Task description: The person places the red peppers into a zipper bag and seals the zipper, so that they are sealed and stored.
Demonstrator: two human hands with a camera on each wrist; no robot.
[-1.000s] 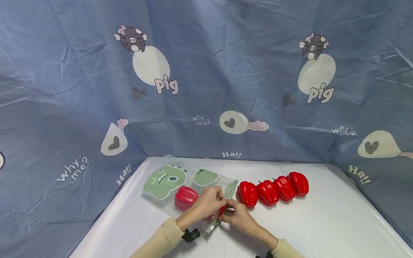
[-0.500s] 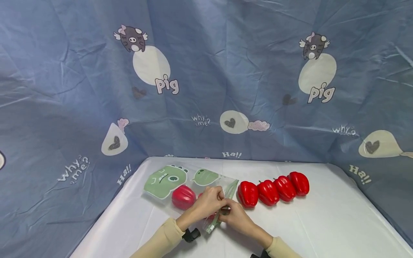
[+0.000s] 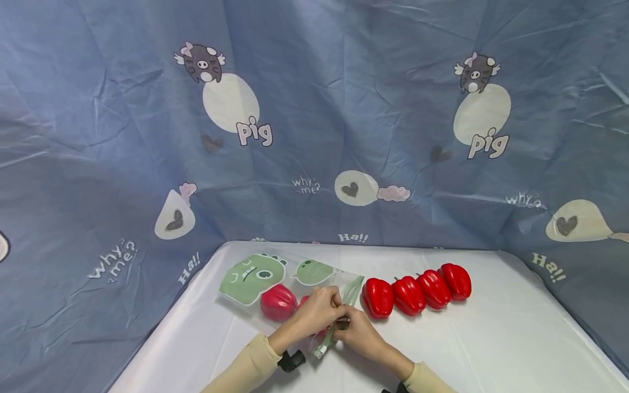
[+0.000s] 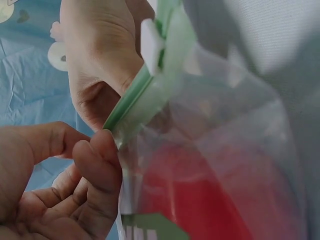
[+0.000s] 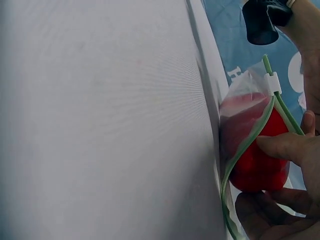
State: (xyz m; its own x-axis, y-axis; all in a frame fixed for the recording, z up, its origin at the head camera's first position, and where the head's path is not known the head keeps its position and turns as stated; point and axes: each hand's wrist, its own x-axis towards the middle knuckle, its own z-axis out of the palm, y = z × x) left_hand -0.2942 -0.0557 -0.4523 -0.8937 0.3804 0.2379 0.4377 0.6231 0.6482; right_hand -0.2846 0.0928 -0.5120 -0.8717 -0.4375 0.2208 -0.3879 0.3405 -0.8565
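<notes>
A clear zip bag [image 3: 314, 272] with green cartoon prints lies on the table, its green-edged mouth facing right. My left hand [image 3: 316, 312] pinches the upper rim of that mouth; the left wrist view shows thumb and finger meeting at the green zip strip [image 4: 131, 102]. At the opening, my right hand [image 3: 362, 334] holds a red bell pepper [image 5: 262, 162], thumb on top and fingers beneath. This pepper sits in the bag's mouth, its far side behind the plastic. Deeper inside lies another red pepper [image 3: 278, 303], and more red shows beside my left hand.
Several red bell peppers [image 3: 409, 295] stand in a slanting row right of the bag on the white tabletop [image 3: 511, 327]. A white slider [image 5: 273, 83] sits on the zip strip. Behind the table hangs a blue printed cloth [image 3: 295, 109].
My right hand has shifted slightly left, and the held pepper has gone further into the bag, out of the head view. The pepper inside has slid left. My left hand stays put.
</notes>
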